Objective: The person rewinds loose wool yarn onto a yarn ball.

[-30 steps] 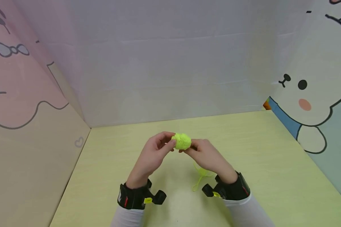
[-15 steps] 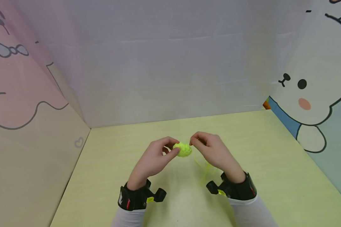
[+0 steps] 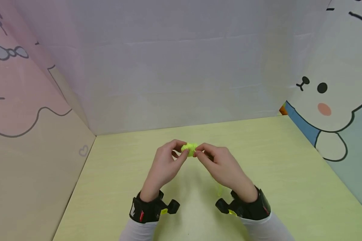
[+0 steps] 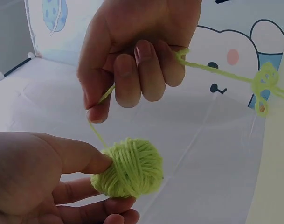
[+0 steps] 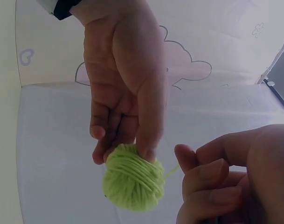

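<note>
A small ball of neon yellow-green yarn (image 3: 189, 149) is held above the table between the thumb and fingers of my left hand (image 3: 166, 164). Close on its right side, my right hand (image 3: 224, 165) pinches the yarn strand (image 4: 98, 133) between thumb and index finger. In the left wrist view this strand runs from the ball (image 4: 130, 168) up to the pinch. The other right fingers curl over, and yarn leaves beyond them toward a loose, looped tangle (image 4: 264, 83). Seen from the right wrist, the wound layers of the ball (image 5: 134, 178) cross at an angle.
Pale yellow tabletop (image 3: 120, 187) lies beneath both hands. A bit of loose yarn (image 3: 219, 190) shows beside the right wrist. White sheeting (image 3: 181, 77) closes off the back, with cartoon-printed panels (image 3: 27, 100) at the sides. Both wrists wear black camera straps (image 3: 144, 209).
The right hand, at the ball one second ago, moved up and away from it, then came back left and in close. The ball has risen slightly in the left hand.
</note>
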Demonstrator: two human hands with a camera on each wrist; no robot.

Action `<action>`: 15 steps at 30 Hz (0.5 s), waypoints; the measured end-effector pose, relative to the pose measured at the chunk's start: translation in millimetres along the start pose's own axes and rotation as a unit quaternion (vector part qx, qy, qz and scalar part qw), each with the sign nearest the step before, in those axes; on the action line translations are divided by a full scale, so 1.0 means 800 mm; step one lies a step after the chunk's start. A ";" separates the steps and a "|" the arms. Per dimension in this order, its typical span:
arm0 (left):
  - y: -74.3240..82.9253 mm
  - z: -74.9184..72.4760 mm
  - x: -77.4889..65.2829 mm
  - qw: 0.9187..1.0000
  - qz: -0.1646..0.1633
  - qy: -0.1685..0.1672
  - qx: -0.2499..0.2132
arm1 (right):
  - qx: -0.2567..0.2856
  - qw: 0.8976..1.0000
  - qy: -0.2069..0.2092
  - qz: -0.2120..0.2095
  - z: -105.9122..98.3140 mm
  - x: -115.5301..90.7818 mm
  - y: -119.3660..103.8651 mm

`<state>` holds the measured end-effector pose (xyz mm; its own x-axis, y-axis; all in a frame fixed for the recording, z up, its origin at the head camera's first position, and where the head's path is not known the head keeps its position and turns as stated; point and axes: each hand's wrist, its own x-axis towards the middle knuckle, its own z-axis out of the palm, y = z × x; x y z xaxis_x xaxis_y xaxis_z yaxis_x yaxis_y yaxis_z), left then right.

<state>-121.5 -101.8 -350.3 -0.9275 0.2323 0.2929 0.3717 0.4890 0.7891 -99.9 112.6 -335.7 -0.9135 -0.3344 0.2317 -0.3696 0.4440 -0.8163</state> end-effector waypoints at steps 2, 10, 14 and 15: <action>-0.003 0.004 -0.002 1.000 0.000 0.014 -0.010 | -0.008 1.000 -0.008 -0.006 0.006 -0.001 0.000; -0.014 0.011 -0.007 0.993 -0.024 0.066 -0.100 | -0.039 0.999 -0.026 -0.022 0.028 -0.001 0.005; -0.012 0.007 -0.008 0.985 -0.036 0.074 -0.154 | -0.036 0.999 -0.035 -0.013 0.034 0.002 0.003; -0.011 0.006 -0.008 0.982 -0.039 0.074 -0.170 | -0.035 0.999 -0.039 -0.012 0.035 0.002 0.003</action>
<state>-118.7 -103.6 -361.8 -0.9577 0.0690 0.2795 0.2876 0.1855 0.9396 -97.7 89.8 -352.3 -0.8897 -0.4073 0.2063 -0.4037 0.4910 -0.7719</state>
